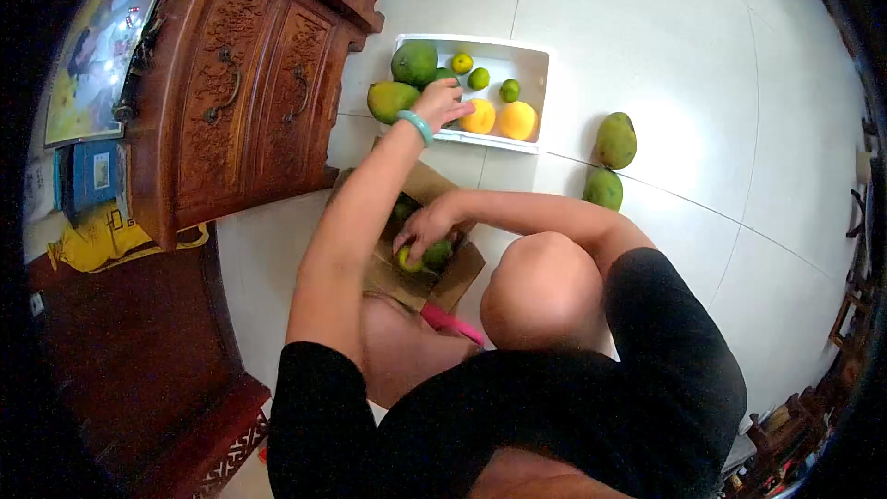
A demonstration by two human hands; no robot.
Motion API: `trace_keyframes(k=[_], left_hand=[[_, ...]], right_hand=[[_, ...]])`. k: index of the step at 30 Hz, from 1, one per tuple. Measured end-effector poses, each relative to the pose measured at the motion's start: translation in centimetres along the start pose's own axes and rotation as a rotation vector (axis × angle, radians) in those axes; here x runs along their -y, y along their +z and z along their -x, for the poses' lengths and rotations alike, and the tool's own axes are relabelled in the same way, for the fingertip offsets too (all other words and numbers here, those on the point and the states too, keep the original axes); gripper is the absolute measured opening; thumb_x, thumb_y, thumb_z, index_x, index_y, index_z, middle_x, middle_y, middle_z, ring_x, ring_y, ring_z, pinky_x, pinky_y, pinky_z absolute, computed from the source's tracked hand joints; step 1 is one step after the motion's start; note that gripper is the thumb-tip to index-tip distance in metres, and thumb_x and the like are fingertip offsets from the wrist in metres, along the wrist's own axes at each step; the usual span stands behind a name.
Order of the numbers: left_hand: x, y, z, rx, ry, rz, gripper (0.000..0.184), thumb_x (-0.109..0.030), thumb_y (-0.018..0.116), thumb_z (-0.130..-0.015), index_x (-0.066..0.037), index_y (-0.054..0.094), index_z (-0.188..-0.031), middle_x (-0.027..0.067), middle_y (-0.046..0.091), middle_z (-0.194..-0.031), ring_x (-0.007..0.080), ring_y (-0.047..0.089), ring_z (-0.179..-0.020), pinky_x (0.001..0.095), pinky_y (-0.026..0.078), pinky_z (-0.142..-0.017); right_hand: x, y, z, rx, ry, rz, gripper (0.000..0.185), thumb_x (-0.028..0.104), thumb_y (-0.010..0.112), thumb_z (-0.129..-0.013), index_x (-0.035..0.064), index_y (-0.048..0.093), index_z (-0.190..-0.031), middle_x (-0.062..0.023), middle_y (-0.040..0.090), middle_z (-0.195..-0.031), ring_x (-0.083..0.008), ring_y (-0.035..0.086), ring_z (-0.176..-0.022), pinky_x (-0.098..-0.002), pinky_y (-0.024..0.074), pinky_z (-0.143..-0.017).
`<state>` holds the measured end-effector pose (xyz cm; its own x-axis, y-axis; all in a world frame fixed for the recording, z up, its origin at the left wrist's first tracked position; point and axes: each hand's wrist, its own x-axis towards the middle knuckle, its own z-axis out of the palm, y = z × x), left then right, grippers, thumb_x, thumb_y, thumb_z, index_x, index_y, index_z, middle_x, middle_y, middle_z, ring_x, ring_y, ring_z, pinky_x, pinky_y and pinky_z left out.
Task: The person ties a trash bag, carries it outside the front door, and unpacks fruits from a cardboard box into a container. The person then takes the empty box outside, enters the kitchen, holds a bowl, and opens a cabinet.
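Note:
My left hand [442, 103], wearing a pale green bangle [416, 127], is over the white box [549, 83], its fingers curved round a mostly hidden green mango [445, 76]. A round yellow fruit [479, 117] lies against that hand, and another yellow fruit [517, 120] sits to its right. Two large green mangoes [414, 64] are at the box's left side, the lower one yellowing. Small green citrus fruits [478, 79] lie farther back. Inside an open cardboard box [464, 273], my right hand [432, 226] has its fingers closed on a yellow-green fruit [407, 261], beside a darker green fruit [437, 255].
Two green mangoes [616, 140] lie on the tiled floor [684, 194] to the right. A carved wooden cabinet [249, 83] stands at the left, near a yellow bag [102, 238]. My bent knee [543, 291] is close to the cardboard box. Dark wooden furniture lines the far right edge.

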<state>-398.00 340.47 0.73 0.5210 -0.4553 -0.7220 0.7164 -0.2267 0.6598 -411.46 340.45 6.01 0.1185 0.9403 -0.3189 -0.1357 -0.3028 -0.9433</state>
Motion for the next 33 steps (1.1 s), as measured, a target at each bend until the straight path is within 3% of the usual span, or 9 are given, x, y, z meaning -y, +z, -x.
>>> trace_keyframes(k=[3, 4, 7, 9, 12, 17, 20, 25, 33], left_hand=[[-2.7, -2.7, 7.1, 0.097, 0.115, -0.341, 0.03, -0.014, 0.043, -0.089, 0.004, 0.045, -0.113, 0.015, 0.056, -0.102, 0.0208, 0.061, -0.086, 0.0281, 0.051, -0.074], [-3.2, -4.0, 9.0, 0.11, 0.153, -0.436, 0.028, -0.016, 0.044, -0.089, 0.004, 0.053, -0.105, 0.0123, 0.061, -0.094, 0.0177, 0.062, -0.083, 0.0253, 0.051, -0.067], [-3.6, -9.2, 13.7, 0.373, -0.175, -0.642, 0.027, -0.019, 0.043, -0.088, 0.002, 0.059, -0.091, 0.0108, 0.063, -0.084, 0.0159, 0.062, -0.075, 0.0248, 0.05, -0.055], [-0.6, -11.6, 13.6, 0.467, -0.317, -0.661, 0.027, -0.019, 0.042, -0.088, 0.002, 0.059, -0.091, 0.0118, 0.063, -0.083, 0.0164, 0.062, -0.072, 0.0267, 0.05, -0.054], [4.8, -11.0, 14.8, 0.254, -0.241, -1.236, 0.038, -0.022, 0.048, -0.084, 0.004, 0.049, -0.111, 0.0187, 0.059, -0.097, 0.0255, 0.061, -0.085, 0.0358, 0.051, -0.072], [13.2, -12.7, 10.0, 0.181, -0.251, -1.721, 0.07, -0.026, 0.054, -0.082, 0.003, 0.018, -0.135, 0.0279, 0.016, -0.138, 0.0402, 0.027, -0.124, 0.0422, 0.027, -0.102], [19.4, -14.8, 6.6, -0.093, -0.013, -1.733, 0.081, -0.026, 0.059, -0.078, 0.004, 0.011, -0.135, 0.0291, 0.014, -0.138, 0.0424, 0.019, -0.127, 0.0454, 0.021, -0.104], [16.9, -13.0, 7.4, -0.382, 0.033, -1.434, 0.074, -0.028, 0.063, -0.073, 0.001, 0.025, -0.128, 0.0209, 0.031, -0.131, 0.0377, 0.026, -0.122, 0.0451, 0.025, -0.099], [16.3, -12.9, 7.2, -0.39, 0.121, -1.485, 0.028, -0.015, 0.057, -0.072, -0.001, 0.061, -0.096, 0.0188, 0.057, -0.106, 0.033, 0.05, -0.103, 0.0393, 0.039, -0.09]], right_hand=[[-2.9, -3.3, 4.8, -0.111, -0.139, -0.324, 0.048, 0.034, 0.054, -0.084, 0.0131, 0.044, -0.126, -0.0055, 0.049, -0.117, -0.0174, 0.039, -0.113, -0.0288, 0.035, -0.091], [-4.2, -4.2, 7.3, -0.327, -0.323, -0.221, 0.047, 0.036, 0.052, -0.084, 0.0159, 0.044, -0.126, -0.0041, 0.053, -0.108, -0.0129, 0.052, -0.091, -0.0294, 0.0486, -0.058], [-7.0, -6.6, 12.6, -0.978, -0.062, -0.529, 0.047, 0.031, 0.051, -0.084, 0.0122, 0.043, -0.126, -0.007, 0.056, -0.106, -0.0135, 0.06, -0.075, -0.0232, 0.0446, -0.046], [-8.6, -8.8, 13.7, -1.168, 0.066, -0.445, 0.044, 0.033, 0.052, -0.084, 0.0112, 0.047, -0.122, -0.0087, 0.059, -0.094, -0.0162, 0.056, -0.076, -0.0269, 0.0473, -0.068], [-11.6, -10.9, 11.9, -1.257, 0.492, 0.42, 0.046, 0.029, 0.055, -0.082, 0.0181, 0.044, -0.125, -0.0182, 0.059, -0.098, -0.0338, 0.058, -0.081, -0.0401, 0.0467, -0.071], [-11.3, -9.0, 9.5, -1.44, 0.44, 0.657, 0.044, 0.015, 0.054, -0.081, 0.0142, 0.044, -0.123, -0.0179, 0.051, -0.112, -0.0349, 0.054, -0.094, -0.0418, 0.0455, -0.078], [-7.8, -6.2, 8.6, -1.658, 0.119, 0.591, 0.036, 0.003, 0.055, -0.078, 0.0073, 0.048, -0.113, -0.016, 0.052, -0.107, -0.0314, 0.057, -0.091, -0.0381, 0.0465, -0.074], [-1.8, -0.5, 4.3, -0.823, -0.35, 0.727, 0.018, 0.013, 0.058, -0.077, 0.0045, 0.055, -0.093, -0.0121, 0.057, -0.084, -0.0296, 0.057, -0.074, -0.0385, 0.0473, -0.066], [-7.2, 3.3, -8.2, -0.097, 0.326, 1.526, 0.034, 0.025, 0.056, -0.076, 0.0087, 0.062, -0.105, -0.0077, 0.057, -0.111, -0.0277, 0.048, -0.106, -0.0482, 0.0396, -0.085]])
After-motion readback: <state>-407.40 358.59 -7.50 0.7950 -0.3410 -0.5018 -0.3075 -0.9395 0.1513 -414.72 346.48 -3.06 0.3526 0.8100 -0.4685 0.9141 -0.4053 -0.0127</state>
